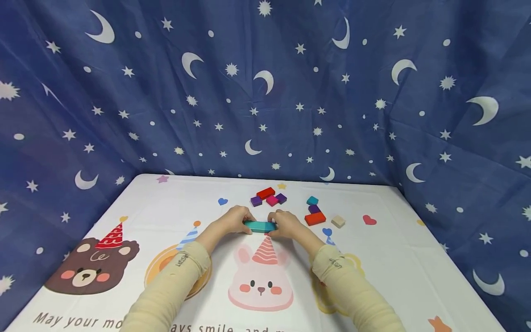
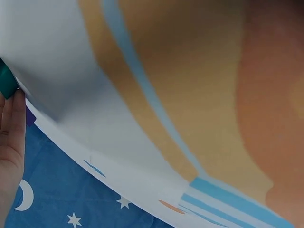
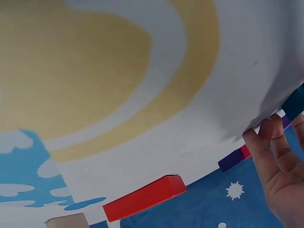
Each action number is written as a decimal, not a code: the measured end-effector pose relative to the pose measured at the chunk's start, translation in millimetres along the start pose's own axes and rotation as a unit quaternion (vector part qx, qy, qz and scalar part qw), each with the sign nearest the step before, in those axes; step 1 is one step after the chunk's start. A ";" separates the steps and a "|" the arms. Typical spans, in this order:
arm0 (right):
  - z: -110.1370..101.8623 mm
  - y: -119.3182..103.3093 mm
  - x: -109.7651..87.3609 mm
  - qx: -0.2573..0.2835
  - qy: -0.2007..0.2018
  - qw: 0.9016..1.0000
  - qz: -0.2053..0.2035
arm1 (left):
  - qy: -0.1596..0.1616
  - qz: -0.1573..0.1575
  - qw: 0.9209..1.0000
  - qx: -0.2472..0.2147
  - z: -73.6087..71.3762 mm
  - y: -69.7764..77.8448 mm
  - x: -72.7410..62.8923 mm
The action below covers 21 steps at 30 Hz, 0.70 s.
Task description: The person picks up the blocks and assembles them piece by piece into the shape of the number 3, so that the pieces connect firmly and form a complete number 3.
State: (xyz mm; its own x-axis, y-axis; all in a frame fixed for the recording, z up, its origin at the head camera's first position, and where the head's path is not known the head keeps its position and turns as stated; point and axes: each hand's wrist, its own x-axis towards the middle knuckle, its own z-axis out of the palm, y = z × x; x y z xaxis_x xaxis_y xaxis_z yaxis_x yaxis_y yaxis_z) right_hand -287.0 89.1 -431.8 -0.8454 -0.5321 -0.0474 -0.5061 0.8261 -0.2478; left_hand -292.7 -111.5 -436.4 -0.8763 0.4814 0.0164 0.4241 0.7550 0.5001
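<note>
A long teal block (image 1: 258, 226) lies crosswise on the table between my two hands. Its right end looks darker blue; whether that is a separate block I cannot tell. My left hand (image 1: 236, 220) pinches the left end between thumb and fingers, and my right hand (image 1: 286, 224) grips the right end the same way. At the left wrist view's edge, part of the left hand (image 2: 12, 147) shows against the teal block (image 2: 6, 81). The right wrist view has the right hand (image 3: 280, 171) beside the block's dark teal end (image 3: 294, 102).
Behind the hands sit a red block (image 1: 266, 193), a pink block (image 1: 272, 200) and two purple blocks (image 1: 256, 201). To the right are a small teal block (image 1: 312, 200), a purple block (image 1: 314, 209), a red block (image 1: 315, 218) and a beige block (image 1: 338, 221). A starry curtain (image 1: 290, 138) hangs behind the table.
</note>
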 end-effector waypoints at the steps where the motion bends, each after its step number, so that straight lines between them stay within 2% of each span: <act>1: 0.0 -0.3 0.6 0.001 -0.001 1.000 0.000 | 0.001 0.000 1.000 0.003 -0.5 -0.4 -0.4; 12: 3.0 1.9 2.9 0.018 -0.015 1.000 0.007 | 0.002 0.005 1.000 -0.008 1.6 -2.5 -1.7; 16: -1.2 6.6 2.5 0.045 -0.023 0.999 -0.007 | -0.001 -0.005 1.000 -0.011 0.8 -0.6 -1.5; 21: -8.6 14.1 1.8 0.084 -0.055 0.995 -0.017 | 0.003 -0.003 1.000 -0.018 1.5 0.6 -1.1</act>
State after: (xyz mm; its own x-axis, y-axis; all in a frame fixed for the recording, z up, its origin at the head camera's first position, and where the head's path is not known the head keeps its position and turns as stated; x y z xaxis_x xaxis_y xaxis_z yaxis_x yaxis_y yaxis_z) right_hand -297.1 101.3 -427.0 -0.7997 -0.5839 -0.1396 -0.4907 0.7697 -0.4084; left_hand -291.2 -111.0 -437.5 -0.8801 0.4745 0.0188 0.4109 0.7411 0.5309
